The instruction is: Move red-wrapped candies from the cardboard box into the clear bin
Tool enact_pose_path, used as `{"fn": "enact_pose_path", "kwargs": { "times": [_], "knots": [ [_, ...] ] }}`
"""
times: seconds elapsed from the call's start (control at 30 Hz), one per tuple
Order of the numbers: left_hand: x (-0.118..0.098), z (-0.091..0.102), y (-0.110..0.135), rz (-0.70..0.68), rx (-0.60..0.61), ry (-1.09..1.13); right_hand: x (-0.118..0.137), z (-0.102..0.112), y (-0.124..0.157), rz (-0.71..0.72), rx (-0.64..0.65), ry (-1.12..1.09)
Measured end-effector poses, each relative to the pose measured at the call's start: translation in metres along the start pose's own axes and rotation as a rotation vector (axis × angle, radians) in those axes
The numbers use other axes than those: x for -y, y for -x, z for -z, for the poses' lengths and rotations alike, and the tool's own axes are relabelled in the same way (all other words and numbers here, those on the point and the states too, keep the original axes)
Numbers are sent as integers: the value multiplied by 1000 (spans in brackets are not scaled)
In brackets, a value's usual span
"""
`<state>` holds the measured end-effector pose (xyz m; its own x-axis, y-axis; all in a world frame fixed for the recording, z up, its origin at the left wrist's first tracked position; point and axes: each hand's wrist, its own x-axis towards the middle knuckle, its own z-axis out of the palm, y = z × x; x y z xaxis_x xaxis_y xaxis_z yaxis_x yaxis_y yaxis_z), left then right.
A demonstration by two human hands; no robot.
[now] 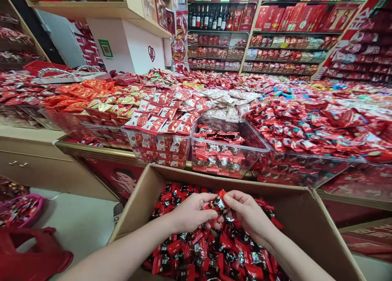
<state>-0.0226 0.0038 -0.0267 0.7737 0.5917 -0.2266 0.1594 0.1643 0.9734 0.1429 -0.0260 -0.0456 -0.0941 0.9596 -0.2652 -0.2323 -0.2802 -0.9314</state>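
Lower centre of frame: left hand (193, 212) and right hand (248, 215) hold one small packet (218, 204) above the cardboard box (317, 226). Grip: narrow, pinching from both sides. Light, even pressure likely serves best, avoiding tears.

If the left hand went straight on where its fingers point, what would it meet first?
Beyond the small, shiny red-and-black packet it holds, probably the right hand; depth is unclear.
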Motion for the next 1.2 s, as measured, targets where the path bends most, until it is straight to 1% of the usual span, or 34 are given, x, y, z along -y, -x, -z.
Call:
{"fn": "enact_pose_path", "kwargs": {
  "times": [0.1,0.17,0.23,0.3,0.37,0.43,0.47,0.5,0.53,0.57,0.63,0.67,0.73,0.83,0.9,1.03,1.2],
  "knots": [
    [5,0,-1,-9,-29,-4,-2,1,1,66,24,115],
    [10,1,-2,0,-64,-11,2,2,6,137,35,297],
    [14,2,-3,24,-93,-11,17,2,13,280,23,534],
    [15,4,-3,51,-100,-26,46,1,22,499,-38,717],
    [16,5,-3,71,-109,-77,85,-1,26,713,-177,810],
    [16,7,-3,93,-135,-147,125,-4,19,857,-344,894],
    [17,7,-3,98,-146,-177,142,-6,10,896,-385,954],
    [19,7,-3,100,-149,-203,157,-7,-1,887,-379,1030],
    [20,8,-4,100,-146,-227,169,-8,-14,826,-319,1117],
    [22,8,-4,97,-142,-248,176,-9,-29,731,-229,1205],
    [25,9,-4,89,-133,-280,181,-11,-58,508,-38,1315],
    [26,9,-4,85,-130,-291,180,-12,-71,404,49,1315],
    [28,10,-3,75,-123,-305,173,-14,-90,193,207,1206],
    [29,12,-2,58,-110,-319,164,-18,-102,-61,357,1016],
    [30,13,-1,50,-103,-332,161,-20,-103,-135,395,968],
    [32,14,-1,40,-89,-363,156,-22,-100,-222,442,907],
    [34,13,-1,37,-80,-414,152,-17,-101,-296,485,846]
  ]
}}
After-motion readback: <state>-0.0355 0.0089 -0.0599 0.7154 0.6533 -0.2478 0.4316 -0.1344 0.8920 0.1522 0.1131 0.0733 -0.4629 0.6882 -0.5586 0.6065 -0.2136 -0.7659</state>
